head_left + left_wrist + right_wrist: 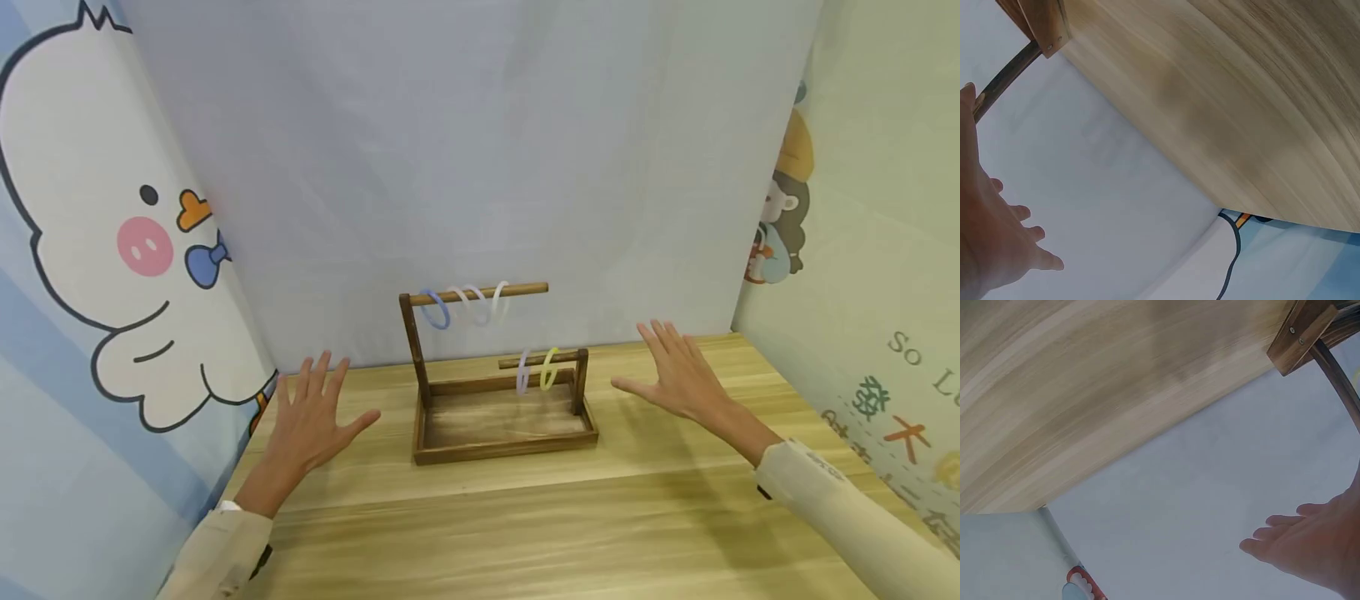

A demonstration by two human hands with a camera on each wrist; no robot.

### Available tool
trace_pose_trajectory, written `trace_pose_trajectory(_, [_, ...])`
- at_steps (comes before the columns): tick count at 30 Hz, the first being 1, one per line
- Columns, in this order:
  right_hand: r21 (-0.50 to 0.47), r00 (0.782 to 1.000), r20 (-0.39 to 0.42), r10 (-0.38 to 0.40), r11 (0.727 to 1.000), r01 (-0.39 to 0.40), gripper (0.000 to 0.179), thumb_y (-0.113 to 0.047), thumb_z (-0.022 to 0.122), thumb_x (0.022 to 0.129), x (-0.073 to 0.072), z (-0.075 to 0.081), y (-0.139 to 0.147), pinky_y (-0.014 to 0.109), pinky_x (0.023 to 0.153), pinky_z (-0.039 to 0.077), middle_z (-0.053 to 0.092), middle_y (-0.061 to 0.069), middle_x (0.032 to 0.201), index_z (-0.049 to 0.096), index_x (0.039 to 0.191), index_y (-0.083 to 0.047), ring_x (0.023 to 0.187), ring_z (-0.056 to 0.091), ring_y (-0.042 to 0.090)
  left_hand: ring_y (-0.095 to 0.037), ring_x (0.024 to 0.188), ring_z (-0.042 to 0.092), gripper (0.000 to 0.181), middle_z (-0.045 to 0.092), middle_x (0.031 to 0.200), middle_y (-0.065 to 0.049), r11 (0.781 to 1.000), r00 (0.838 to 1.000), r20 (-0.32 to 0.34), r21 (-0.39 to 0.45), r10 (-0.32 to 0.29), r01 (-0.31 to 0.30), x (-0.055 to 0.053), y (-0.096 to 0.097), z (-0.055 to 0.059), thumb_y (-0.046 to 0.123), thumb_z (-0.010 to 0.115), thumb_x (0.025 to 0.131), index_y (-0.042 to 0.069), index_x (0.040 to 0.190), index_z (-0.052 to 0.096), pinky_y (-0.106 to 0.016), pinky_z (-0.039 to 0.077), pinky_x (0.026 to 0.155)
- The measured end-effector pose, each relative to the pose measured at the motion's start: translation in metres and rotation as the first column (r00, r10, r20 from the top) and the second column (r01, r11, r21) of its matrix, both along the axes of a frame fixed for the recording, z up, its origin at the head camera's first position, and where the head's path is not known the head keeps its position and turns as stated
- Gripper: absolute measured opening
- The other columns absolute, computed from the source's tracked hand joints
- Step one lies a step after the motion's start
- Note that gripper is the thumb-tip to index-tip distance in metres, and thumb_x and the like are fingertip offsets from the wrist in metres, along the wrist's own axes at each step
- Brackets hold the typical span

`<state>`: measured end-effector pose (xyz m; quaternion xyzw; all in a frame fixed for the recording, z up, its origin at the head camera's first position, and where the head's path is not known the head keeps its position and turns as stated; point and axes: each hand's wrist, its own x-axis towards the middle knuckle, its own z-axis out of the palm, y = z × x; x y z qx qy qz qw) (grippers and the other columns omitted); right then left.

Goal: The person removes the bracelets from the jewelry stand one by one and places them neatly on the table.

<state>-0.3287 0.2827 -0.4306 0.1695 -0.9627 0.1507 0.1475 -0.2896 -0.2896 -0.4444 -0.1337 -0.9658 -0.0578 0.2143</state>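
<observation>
Left hand (307,421) and right hand (684,375) are hovering empty, fingers spread wide, either side of a brown wooden stand (506,450), whose two bars are carrying six thin rings (447,317). It is standing on a grained table (480,533) before a grey sheet (480,150); the right wall (862,258) is showing "So" and "發", the left a cartoon bird (82,183).

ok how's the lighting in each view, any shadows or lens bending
Head view: brightest, with a soft shadow on the table beside the right sleeve; left wrist view: dimmer, soft shadows on the wood, the stand's post looks bowed; right wrist view: also dimmer, the wood grain curves.
</observation>
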Motion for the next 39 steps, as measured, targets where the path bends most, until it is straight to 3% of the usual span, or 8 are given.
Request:
trace_pose_trajectory(12, [0.005, 0.999, -0.048, 0.017, 1.000, -0.017, 0.105, -0.063, 0.072, 0.090, -0.003, 0.012, -0.008, 0.069, 0.123, 0.021, 0.032, 0.031, 0.162, 0.030, 0.160, 0.005, 0.150, 0.028, 0.050, -0.050, 0.154, 0.014, 0.106, 0.020, 0.168, -0.026, 0.999, 0.998, 0.057, 0.035, -0.009, 0.007, -0.012, 0.010, 0.000, 0.074, 0.061, 0.091, 0.010, 0.166, 0.024, -0.082, 0.008, 0.117])
trace_pose_trajectory(19, [-0.015, 0.999, -0.028, 0.044, 0.999, -0.044, 0.104, -0.061, 0.072, 0.092, -0.003, 0.019, -0.016, 0.067, 0.124, 0.020, 0.032, 0.030, 0.162, 0.029, 0.161, 0.004, 0.151, 0.028, 0.048, -0.051, 0.152, 0.019, 0.104, 0.026, 0.166, -0.027, 0.999, 0.999, 0.021, 0.036, -0.032, 0.031, -0.014, 0.017, 0.005, 0.071, 0.065, 0.090, 0.008, 0.164, 0.028, -0.082, 0.015, 0.116])
trace_pose_trajectory(25, [-0.078, 0.997, -0.027, 0.076, 0.994, -0.078, 0.102, -0.056, 0.074, 0.093, -0.006, 0.024, -0.021, 0.066, 0.124, 0.023, 0.031, 0.029, 0.163, 0.027, 0.161, 0.003, 0.150, 0.031, 0.047, -0.051, 0.152, 0.019, 0.103, 0.024, 0.166, -0.027, 0.998, 0.998, 0.031, 0.048, -0.048, 0.046, -0.018, 0.026, 0.014, 0.068, 0.065, 0.092, 0.009, 0.165, 0.024, -0.080, 0.014, 0.117])
trace_pose_trajectory(39, [-0.137, 0.992, -0.028, 0.122, 0.983, -0.125, 0.096, -0.053, 0.074, 0.094, -0.010, 0.030, -0.044, 0.061, 0.120, 0.037, 0.037, 0.024, 0.163, 0.031, 0.161, 0.000, 0.148, 0.038, 0.044, -0.052, 0.149, 0.025, 0.101, 0.026, 0.165, -0.027, 0.995, 0.995, -0.026, 0.039, -0.092, 0.093, -0.027, 0.044, 0.027, 0.059, 0.069, 0.094, 0.010, 0.166, 0.020, -0.080, 0.020, 0.116])
